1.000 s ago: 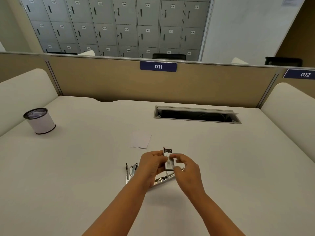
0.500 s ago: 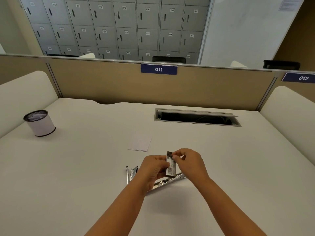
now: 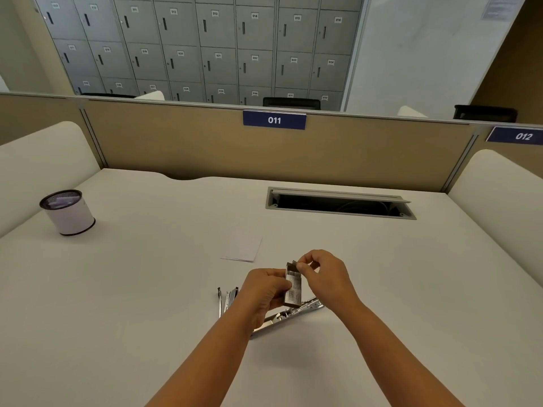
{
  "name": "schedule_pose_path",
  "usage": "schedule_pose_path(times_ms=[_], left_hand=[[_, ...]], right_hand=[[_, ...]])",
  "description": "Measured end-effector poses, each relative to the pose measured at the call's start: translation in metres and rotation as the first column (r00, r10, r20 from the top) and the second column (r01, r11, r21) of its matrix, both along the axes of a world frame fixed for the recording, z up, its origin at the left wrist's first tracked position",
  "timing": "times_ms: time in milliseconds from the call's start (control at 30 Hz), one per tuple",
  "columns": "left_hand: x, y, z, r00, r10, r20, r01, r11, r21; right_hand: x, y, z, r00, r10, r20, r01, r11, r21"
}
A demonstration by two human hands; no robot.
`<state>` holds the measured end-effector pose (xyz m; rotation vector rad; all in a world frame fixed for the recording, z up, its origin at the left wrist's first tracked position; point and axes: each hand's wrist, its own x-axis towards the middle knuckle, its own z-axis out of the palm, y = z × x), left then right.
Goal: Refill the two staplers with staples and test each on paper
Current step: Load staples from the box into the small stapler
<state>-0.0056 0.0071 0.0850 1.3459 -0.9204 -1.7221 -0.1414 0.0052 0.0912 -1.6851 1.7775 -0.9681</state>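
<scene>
At far left a cup [image 3: 68,212] stands well clear. My left hand [image 3: 264,292] grips the staple box [image 3: 293,286] upright above two opened staplers [image 3: 227,299] — ready for loading. My right hand [image 3: 321,271] pinches at the box's open top, I judge to draw staples. Paper [image 3: 243,247] waits beyond.

Desk top [image 3: 147,289]: matt, smooth, off-white laminate look. Two staplers, opened: left one [image 3: 227,299] and right one [image 3: 293,314], both bright glossy metal. Staple box [image 3: 293,289]: printed card, dull finish. Paper sheets [image 3: 244,248]: plain white, matt. Pen cup [image 3: 68,212]: dark mesh inside (white smooth wrap outside). Partition [image 3: 191,148]: tan, cloth-like.
</scene>
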Motion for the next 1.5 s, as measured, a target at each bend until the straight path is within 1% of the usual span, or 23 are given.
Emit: schedule_pose_path(times_ms=[167, 433, 467, 500, 533, 567, 600, 633, 667, 700, 733, 767, 800, 900, 933, 967, 1200, 1500], left_hand=[[-0.001, 0.000, -0.001, 1.000, 0.007, 0.009, -0.007, 1.000, 0.005], [-0.001, 0.002, 0.001, 1.000, -0.001, 0.004, 0.001, 1.000, -0.005], [0.000, 0.002, 0.001, 1.000, 0.001, 0.005, -0.001, 1.000, -0.004], [0.000, 0.002, 0.001, 1.000, 0.001, 0.007, -0.001, 1.000, -0.004], [0.001, 0.002, 0.002, 1.000, 0.000, 0.008, 0.000, 1.000, -0.004], [0.001, 0.002, 0.003, 1.000, -0.001, 0.006, 0.001, 1.000, -0.005], [0.001, 0.002, 0.003, 1.000, -0.002, 0.000, 0.002, 1.000, -0.007], [0.001, 0.003, 0.004, 1.000, -0.001, -0.008, 0.001, 1.000, -0.007], [0.001, 0.003, 0.005, 1.000, 0.000, -0.016, 0.000, 1.000, -0.004], [0.001, 0.003, 0.005, 1.000, -0.001, -0.023, 0.001, 1.000, -0.001], [0.001, 0.003, 0.005, 1.000, -0.003, -0.028, 0.003, 1.000, 0.001], [0.001, 0.003, 0.005, 1.000, -0.007, -0.030, 0.007, 1.000, 0.001], [0.001, 0.002, 0.005, 1.000, -0.012, -0.028, 0.012, 1.000, 0.001], [0.000, 0.002, 0.006, 0.999, -0.034, -0.024, 0.033, 0.999, -0.005], [-0.001, 0.002, 0.006, 0.999, -0.041, -0.026, 0.041, 0.999, -0.008], [-0.001, 0.001, 0.005, 0.999, -0.046, -0.026, 0.046, 0.999, -0.010], [0.001, -0.002, 0.004, 0.999, -0.043, -0.017, 0.043, 0.999, -0.010], [0.001, -0.006, 0.004, 1.000, 0.010, -0.018, -0.009, 1.000, 0.005]], right_hand=[[0.000, 0.002, 0.004, 0.992, 0.020, 0.125, -0.017, 0.999, -0.029], [0.001, 0.001, 0.001, 0.973, -0.001, 0.231, 0.004, 1.000, -0.011], [0.000, 0.001, 0.001, 0.966, -0.005, 0.258, 0.006, 1.000, -0.004], [0.000, 0.001, 0.002, 0.948, -0.006, 0.319, 0.004, 1.000, 0.008], [-0.001, 0.001, 0.003, 0.903, -0.015, 0.430, 0.000, 0.999, 0.035], [-0.002, 0.001, 0.005, 0.810, -0.038, 0.585, -0.011, 0.997, 0.081], [-0.004, 0.000, 0.008, 0.676, -0.077, 0.733, -0.031, 0.991, 0.132], [-0.006, -0.001, 0.009, 0.534, -0.125, 0.836, -0.049, 0.983, 0.178], [-0.008, -0.002, 0.010, 0.437, -0.171, 0.883, -0.052, 0.975, 0.214], [-0.011, -0.004, 0.010, 0.394, -0.208, 0.895, -0.044, 0.969, 0.245], [-0.013, -0.006, 0.010, 0.389, -0.235, 0.891, -0.037, 0.962, 0.270], [-0.014, -0.007, 0.010, 0.414, -0.255, 0.874, -0.037, 0.954, 0.296], [-0.014, -0.008, 0.009, 0.466, -0.270, 0.843, -0.043, 0.944, 0.326], [-0.014, -0.010, 0.001, 0.719, -0.249, 0.649, -0.053, 0.911, 0.409], [-0.013, -0.011, -0.002, 0.773, -0.231, 0.591, -0.049, 0.907, 0.419], [-0.011, -0.011, -0.003, 0.800, -0.216, 0.559, -0.049, 0.906, 0.420], [-0.006, -0.008, -0.002, 0.808, -0.160, 0.567, -0.070, 0.929, 0.363], [-0.001, -0.004, -0.003, 0.862, -0.077, 0.502, -0.085, 0.952, 0.293]])
